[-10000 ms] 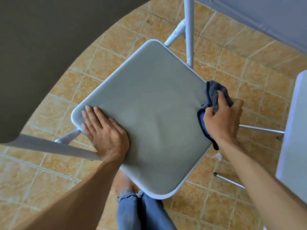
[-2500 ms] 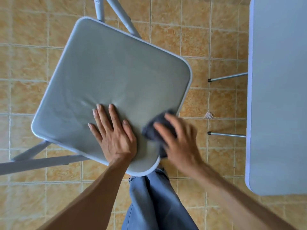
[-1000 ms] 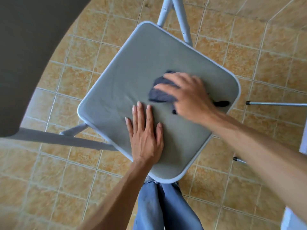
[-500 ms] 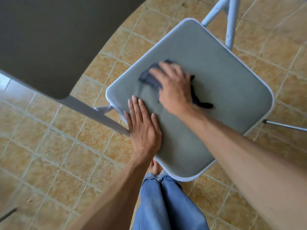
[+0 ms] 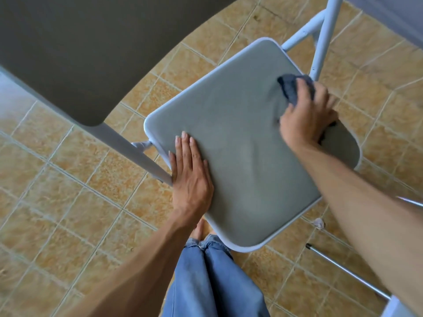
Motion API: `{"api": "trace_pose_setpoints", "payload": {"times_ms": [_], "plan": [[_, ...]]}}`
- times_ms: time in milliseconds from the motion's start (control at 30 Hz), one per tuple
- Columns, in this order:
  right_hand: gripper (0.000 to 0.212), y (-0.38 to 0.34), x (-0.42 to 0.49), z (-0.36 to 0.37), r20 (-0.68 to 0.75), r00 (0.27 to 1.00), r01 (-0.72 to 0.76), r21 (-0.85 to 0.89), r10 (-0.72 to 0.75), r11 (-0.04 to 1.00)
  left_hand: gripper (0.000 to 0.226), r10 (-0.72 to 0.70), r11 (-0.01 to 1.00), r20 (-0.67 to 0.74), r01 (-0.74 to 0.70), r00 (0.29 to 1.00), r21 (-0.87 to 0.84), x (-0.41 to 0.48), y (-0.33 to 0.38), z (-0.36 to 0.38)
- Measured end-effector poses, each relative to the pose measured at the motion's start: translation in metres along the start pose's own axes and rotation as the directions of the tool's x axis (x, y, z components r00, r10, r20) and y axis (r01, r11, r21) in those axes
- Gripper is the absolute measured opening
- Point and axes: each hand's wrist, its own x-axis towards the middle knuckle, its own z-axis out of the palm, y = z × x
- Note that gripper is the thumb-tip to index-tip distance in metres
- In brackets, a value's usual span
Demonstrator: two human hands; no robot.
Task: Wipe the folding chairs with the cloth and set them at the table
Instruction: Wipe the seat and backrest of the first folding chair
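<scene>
Dark blue cloth (image 5: pixel 291 88) lying bunched at far right edge of grey chair seat (image 5: pixel 240 161), under right hand (image 5: pixel 306 116). Fingers curling over cloth, gripping it and pressing it against seat. Left hand (image 5: pixel 191 177) lying flat, fingers straight and together, pressing on seat's left edge beside frame tube (image 5: pixel 135 152). Dark backrest (image 5: pixel 80 53) filling upper left. Chair standing on tan tiled floor (image 5: pixel 68 202); jeans-clad legs (image 5: pixel 206 282) showing below seat.

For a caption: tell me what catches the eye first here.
The grey padded chair seat fills the middle. The right hand holds a dark blue cloth against its far right edge; the left hand lies flat on its near left edge. A dark backrest looms upper left.
</scene>
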Motion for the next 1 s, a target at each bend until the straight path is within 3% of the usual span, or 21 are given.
{"api": "trace_pose_setpoints", "payload": {"times_ms": [100, 200, 267, 400, 500, 600, 667, 767, 800, 867, 933, 1000], "plan": [[0.057, -0.071, -0.018, 0.015, 0.094, 0.977, 0.184, 0.078, -0.191, 0.980, 0.055, 0.008, 1.000, -0.016, -0.008, 1.000, -0.009, -0.001, 0.000, 0.000], [0.060, -0.130, -0.046, 0.023, 0.204, 0.882, 0.407, 0.126, -0.425, 0.905, 0.055, 0.016, 1.000, -0.023, -0.017, 1.000, -0.013, -0.001, 0.000, -0.002], [0.062, -0.145, -0.064, 0.026, 0.239, 0.826, 0.481, 0.172, -0.510, 0.860, 0.056, 0.021, 0.999, 0.010, -0.021, 1.000, -0.032, -0.002, -0.001, -0.004], [0.062, -0.106, -0.071, 0.016, 0.304, 0.652, 0.638, 0.276, -0.695, 0.719, 0.056, 0.027, 0.998, 0.049, -0.025, 0.998, -0.053, -0.001, 0.000, -0.008], [0.068, -0.057, -0.063, 0.001, 0.313, 0.616, 0.676, 0.261, -0.723, 0.689, 0.055, 0.037, 0.999, 0.016, -0.036, 0.999, -0.020, -0.001, -0.001, -0.007], [0.073, 0.003, -0.040, -0.019, 0.311, 0.642, 0.689, 0.165, -0.701, 0.705, 0.056, 0.044, 0.999, 0.013, -0.044, 0.999, -0.005, -0.002, -0.002, -0.006], [0.072, 0.043, -0.016, -0.030, 0.274, 0.722, 0.642, 0.078, -0.635, 0.763, 0.056, 0.036, 0.999, 0.011, -0.036, 0.999, 0.004, -0.001, -0.001, -0.004], [0.061, 0.058, 0.006, -0.027, 0.166, 0.936, 0.315, -0.002, -0.310, 0.949, 0.056, 0.013, 1.000, 0.003, -0.013, 1.000, 0.020, -0.002, 0.001, -0.002], [0.060, 0.047, 0.003, -0.021, 0.126, 0.979, 0.164, -0.005, -0.162, 0.986, 0.056, 0.007, 1.000, 0.002, -0.007, 1.000, 0.021, -0.002, 0.002, -0.002], [0.062, 0.008, -0.022, -0.012, 0.066, 0.997, -0.050, 0.015, 0.049, 0.999, 0.056, 0.005, 1.000, -0.006, -0.004, 1.000, 0.026, -0.003, 0.003, -0.002], [0.062, -0.025, -0.068, -0.010, 0.079, 0.997, -0.007, 0.061, 0.002, 0.998, 0.056, 0.007, 1.000, 0.002, -0.007, 1.000, 0.024, -0.003, 0.003, -0.003], [0.063, -0.037, -0.128, -0.016, 0.185, 0.954, 0.224, 0.091, -0.238, 0.970, 0.056, 0.016, 1.000, 0.021, -0.016, 1.000, 0.013, -0.003, 0.002, -0.004]]}}
